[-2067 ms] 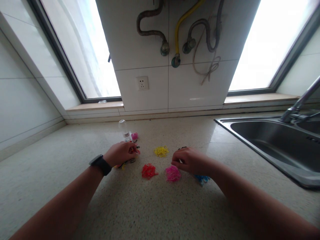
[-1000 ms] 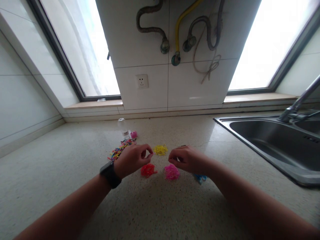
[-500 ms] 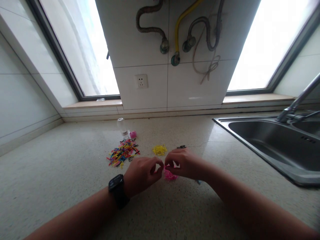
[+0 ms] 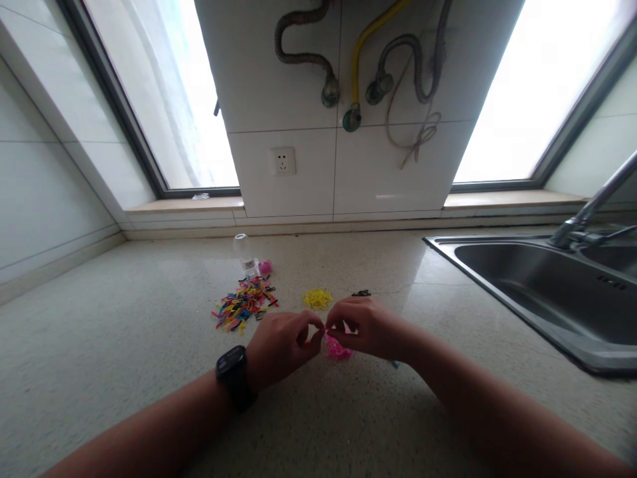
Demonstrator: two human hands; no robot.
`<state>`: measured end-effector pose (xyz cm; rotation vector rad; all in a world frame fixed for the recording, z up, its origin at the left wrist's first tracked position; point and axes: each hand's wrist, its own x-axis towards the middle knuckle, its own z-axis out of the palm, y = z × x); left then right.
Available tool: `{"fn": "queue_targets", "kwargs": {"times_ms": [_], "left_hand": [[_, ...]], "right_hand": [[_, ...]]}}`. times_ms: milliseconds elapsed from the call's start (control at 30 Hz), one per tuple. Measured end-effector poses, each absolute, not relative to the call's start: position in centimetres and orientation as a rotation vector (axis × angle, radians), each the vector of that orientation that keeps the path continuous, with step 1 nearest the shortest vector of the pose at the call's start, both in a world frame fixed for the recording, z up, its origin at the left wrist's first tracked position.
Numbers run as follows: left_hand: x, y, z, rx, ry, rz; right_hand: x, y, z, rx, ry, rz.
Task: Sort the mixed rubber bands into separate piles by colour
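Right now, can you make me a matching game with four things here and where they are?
1. watch
2. mixed-colour pile
3. socket
4. pink pile

A. partly hidden by the right hand
B. on the wall
C. on the left arm
D. left of the yellow pile

Pairs: 1-C, 2-D, 3-B, 4-A

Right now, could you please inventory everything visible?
Mixed pile: one, multicoloured, left.
Yellow pile: one, yellow, centre.
Pink pile: one, pink, centre.
Black pieces: several, black, counter.
Small piece: one, bluish, counter.
Bottle: one, clear, left.
Lump: one, pink, beside bottle.
Counter: one, beige, foreground.
Sink: one, grey, right.
Faucet: one, silver, sink.
Socket: one, white, wall.
Hoses: three, grey and yellow, wall.
Cord: one, pale, wall.
Windows: two, white, sides.
Watch: one, black, left wrist.
Left hand: one, bare, centre.
Right hand: one, bare, centre.
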<state>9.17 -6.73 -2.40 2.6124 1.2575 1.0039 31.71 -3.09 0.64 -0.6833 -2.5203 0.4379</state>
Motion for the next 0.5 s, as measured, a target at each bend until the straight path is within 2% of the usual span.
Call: {"fn": "queue_targets", "kwargs": {"times_ms": [500], "left_hand": [[9.14, -6.73, -2.32, 2.64, 1.249, 1.0]], "right_hand": [[32.01, -2.76, 0.34, -0.672, -2.511, 0.408]]}}
